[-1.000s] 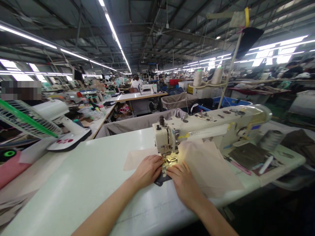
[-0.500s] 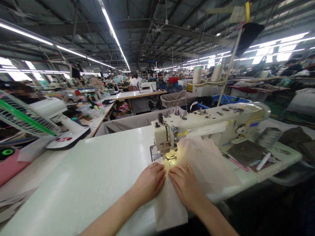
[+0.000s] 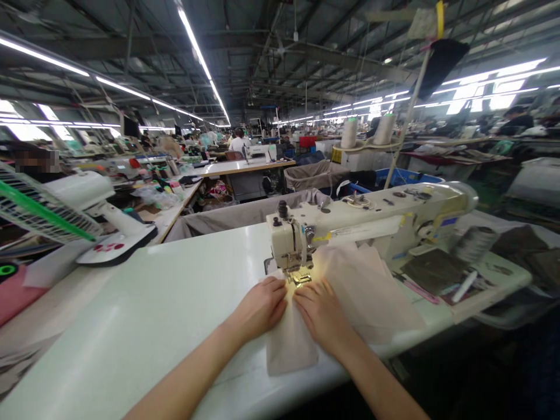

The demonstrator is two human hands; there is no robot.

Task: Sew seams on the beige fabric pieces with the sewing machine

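A: What stands on the long white desk (image 3: 166, 303)?
B: A cream industrial sewing machine (image 3: 371, 219); the pale beige cloth piece (image 3: 291, 344) has slid further under its presser foot (image 3: 301, 278) than a moment ago; the seam is feeding, I judge.
A: Hands?
B: The left hand (image 3: 260, 306) and right hand (image 3: 321, 315); fingers (image 3: 275, 289) flat on the cloth, pinching nothing.

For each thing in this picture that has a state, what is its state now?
left hand: open, flat on the cream cloth
right hand: open, flat on the same cloth
cream cloth: flat on the table, far end at the needle
sewing machine: needle light on
desk fan: cannot tell whether it runs
thread cones: upright on their stand
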